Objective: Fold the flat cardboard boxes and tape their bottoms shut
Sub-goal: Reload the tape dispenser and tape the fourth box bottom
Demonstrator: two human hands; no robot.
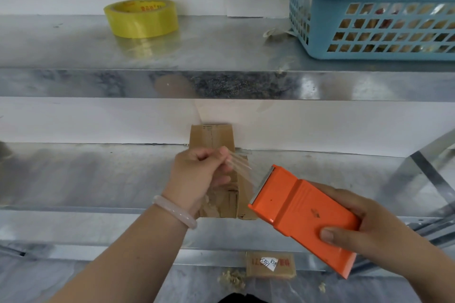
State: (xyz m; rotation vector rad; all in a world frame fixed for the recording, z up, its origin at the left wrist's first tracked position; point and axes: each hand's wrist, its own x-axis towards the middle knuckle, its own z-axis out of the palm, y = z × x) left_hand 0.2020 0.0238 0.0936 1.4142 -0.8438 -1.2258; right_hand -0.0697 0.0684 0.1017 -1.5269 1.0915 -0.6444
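Note:
A small brown cardboard box (pixel 216 139) stands on the lower metal shelf (pixel 86 174), its far end against the white wall. My left hand (pixel 199 177) hovers over the box and pinches the free end of a clear tape strip (pixel 242 167). The strip runs to the toothed edge of an orange tape dispenser (pixel 302 216). My right hand (pixel 374 229) grips the dispenser from the side, thumb on top, just right of the box.
A yellow tape roll (pixel 141 18) lies on the upper metal shelf (pixel 221 51). A blue plastic basket (pixel 376 15) with dried material sits at the upper right. A small labelled box (pixel 270 265) and scraps lie on the floor below.

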